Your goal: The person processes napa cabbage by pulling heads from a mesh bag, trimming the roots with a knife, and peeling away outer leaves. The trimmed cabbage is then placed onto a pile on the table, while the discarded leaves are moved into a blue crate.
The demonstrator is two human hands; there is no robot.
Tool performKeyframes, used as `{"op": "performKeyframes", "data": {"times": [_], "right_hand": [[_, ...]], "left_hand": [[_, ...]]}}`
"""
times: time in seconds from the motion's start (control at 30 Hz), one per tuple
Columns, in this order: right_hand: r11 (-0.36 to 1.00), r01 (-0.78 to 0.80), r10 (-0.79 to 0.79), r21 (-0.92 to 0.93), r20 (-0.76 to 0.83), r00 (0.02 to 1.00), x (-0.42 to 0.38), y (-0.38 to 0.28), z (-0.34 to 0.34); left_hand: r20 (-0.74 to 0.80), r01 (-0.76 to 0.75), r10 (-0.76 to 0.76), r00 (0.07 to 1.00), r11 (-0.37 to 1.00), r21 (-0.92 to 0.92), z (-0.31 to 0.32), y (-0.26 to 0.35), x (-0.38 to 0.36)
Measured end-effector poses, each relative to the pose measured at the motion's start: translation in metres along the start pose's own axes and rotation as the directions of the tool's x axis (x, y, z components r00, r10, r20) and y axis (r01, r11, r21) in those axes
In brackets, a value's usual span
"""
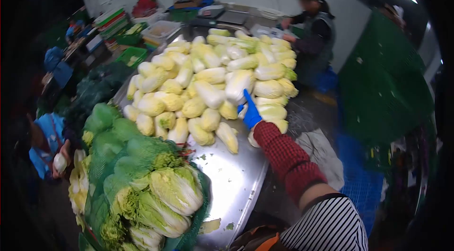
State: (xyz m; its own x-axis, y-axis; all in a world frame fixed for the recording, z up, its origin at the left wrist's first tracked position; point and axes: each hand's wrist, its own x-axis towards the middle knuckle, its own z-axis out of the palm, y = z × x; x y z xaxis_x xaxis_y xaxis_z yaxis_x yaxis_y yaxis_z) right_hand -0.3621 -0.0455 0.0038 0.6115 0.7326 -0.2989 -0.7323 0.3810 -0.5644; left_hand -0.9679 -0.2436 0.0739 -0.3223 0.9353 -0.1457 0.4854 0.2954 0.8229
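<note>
My right hand (251, 113), in a blue glove, grips the lower end of a large pale napa cabbage (240, 84), its thumb and a finger against the leaves. That cabbage lies on the heap of trimmed cabbages (196, 83) covering the far part of the metal table (227, 175). One small yellowish cabbage (227, 138) rests at the heap's near edge. At the table's near left, a green net bag (111, 156) holds leafier cabbages (163, 199), several of them showing at its opening. My left hand is not in view.
Across the table stands a co-worker (314, 33) in a white cap. Another person in blue (49, 147) holds a cabbage at the left. Crates (113, 21) and tubs (161, 31) stand behind. A pale cloth (319, 156) and green netting (383, 81) are at the right.
</note>
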Motion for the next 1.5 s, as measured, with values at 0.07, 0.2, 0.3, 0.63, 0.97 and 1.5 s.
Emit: {"op": "performKeyframes", "data": {"times": [0.07,0.2,0.3,0.63,0.97,1.5], "right_hand": [[0.968,0.213,-0.184,-0.13,0.206,0.961,0.023,-0.01,0.026],[0.899,0.344,-0.221,-0.271,0.398,0.89,0.187,-0.03,-0.004],[0.946,0.224,-0.15,-0.237,0.294,0.944,0.26,-0.068,0.008],[0.863,0.047,0.054,-0.503,0.183,0.982,0.25,-0.027,0.038],[0.77,-0.284,0.442,-0.571,0.158,0.883,-0.077,0.098,0.064],[0.252,0.096,0.821,-0.963,0.266,0.506,-0.384,0.183,0.045]], "left_hand": [[-0.061,0.101,-0.102,0.993,0.995,-0.025,0.013,0.0,0.008],[-0.137,0.017,-0.06,0.989,0.955,-0.295,0.049,-0.006,0.01],[-0.156,0.08,-0.149,0.976,0.922,-0.379,0.067,0.005,0.006],[-0.28,0.174,-0.326,0.903,0.873,-0.455,0.089,-0.03,-0.016],[-0.179,0.074,-0.085,0.98,0.995,-0.069,0.102,0.046,0.097],[0.203,0.144,-0.245,0.948,-0.241,-0.96,-0.034,-0.114,-0.079]]}}
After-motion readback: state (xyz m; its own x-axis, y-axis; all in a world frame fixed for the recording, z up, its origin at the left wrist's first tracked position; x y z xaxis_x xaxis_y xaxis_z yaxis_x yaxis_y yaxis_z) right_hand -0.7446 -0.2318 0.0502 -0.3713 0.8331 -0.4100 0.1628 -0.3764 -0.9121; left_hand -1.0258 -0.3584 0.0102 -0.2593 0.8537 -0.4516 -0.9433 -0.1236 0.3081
